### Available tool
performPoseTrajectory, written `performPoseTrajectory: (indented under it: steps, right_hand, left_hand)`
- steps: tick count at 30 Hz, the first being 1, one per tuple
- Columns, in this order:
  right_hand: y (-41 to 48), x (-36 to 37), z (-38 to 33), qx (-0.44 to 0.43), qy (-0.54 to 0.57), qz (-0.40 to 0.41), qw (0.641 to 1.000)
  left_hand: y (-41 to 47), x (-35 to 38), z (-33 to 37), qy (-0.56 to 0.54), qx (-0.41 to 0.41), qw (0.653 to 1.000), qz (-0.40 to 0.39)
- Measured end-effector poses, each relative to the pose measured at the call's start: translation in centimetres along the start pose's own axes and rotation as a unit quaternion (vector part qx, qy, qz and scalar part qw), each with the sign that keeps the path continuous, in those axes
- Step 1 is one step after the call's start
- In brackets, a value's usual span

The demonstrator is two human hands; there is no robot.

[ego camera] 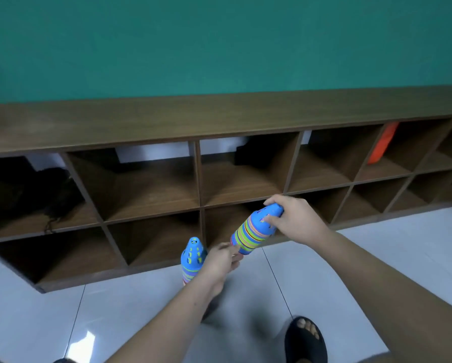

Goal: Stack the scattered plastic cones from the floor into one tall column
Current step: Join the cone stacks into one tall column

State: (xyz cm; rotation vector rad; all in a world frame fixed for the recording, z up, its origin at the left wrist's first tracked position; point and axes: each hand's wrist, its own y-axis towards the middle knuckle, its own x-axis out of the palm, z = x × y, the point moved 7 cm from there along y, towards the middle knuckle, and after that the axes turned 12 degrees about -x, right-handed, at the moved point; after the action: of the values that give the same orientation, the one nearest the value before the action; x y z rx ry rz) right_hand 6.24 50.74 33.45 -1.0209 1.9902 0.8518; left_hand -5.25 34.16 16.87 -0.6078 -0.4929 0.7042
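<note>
Two stacks of striped plastic cones, each topped by a blue perforated cone, are in the head view. My right hand (297, 218) grips the blue top of the tilted stack (251, 233), which is held in the air in front of the shelf. My left hand (219, 260) touches that stack's lower rim with its fingertips. Just left of that hand, the second stack (192, 258) stands upright, its base hidden behind my left wrist.
A long low wooden shelf unit (198, 179) with open cubbies runs along the green wall. An orange object (382, 145) sits in an upper right cubby, dark items at far left. My foot in a black sandal (306, 339) is on the white tiled floor.
</note>
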Motion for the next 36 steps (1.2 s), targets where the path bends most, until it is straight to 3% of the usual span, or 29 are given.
performPoseTrajectory:
  steps: [7, 16, 24, 30, 36]
  right_hand:
    - [0.7, -3.8, -11.2, -0.101, 0.031, 0.076, 0.991]
    - [1.9, 0.0, -19.0, -0.174, 0.052, 0.081, 0.98]
    - [2.9, 3.7, -20.2, -0.192, 0.026, 0.04, 0.98]
    - [2.9, 7.7, -18.9, -0.186, -0.002, -0.029, 0.982]
    - [3.1, 9.3, -18.6, -0.195, -0.017, -0.04, 0.98]
  left_hand:
    - [-9.4, -2.8, 4.3, -0.036, 0.049, 0.997, -0.042]
    - [-13.2, -11.0, 5.0, -0.004, 0.057, 0.996, 0.072]
    - [-11.1, -12.2, 2.7, 0.01, 0.03, 0.994, 0.104]
    - [-9.2, -13.3, 0.6, 0.094, -0.004, 0.986, 0.137]
    - [-8.4, -14.7, 0.4, 0.071, 0.05, 0.976, 0.197]
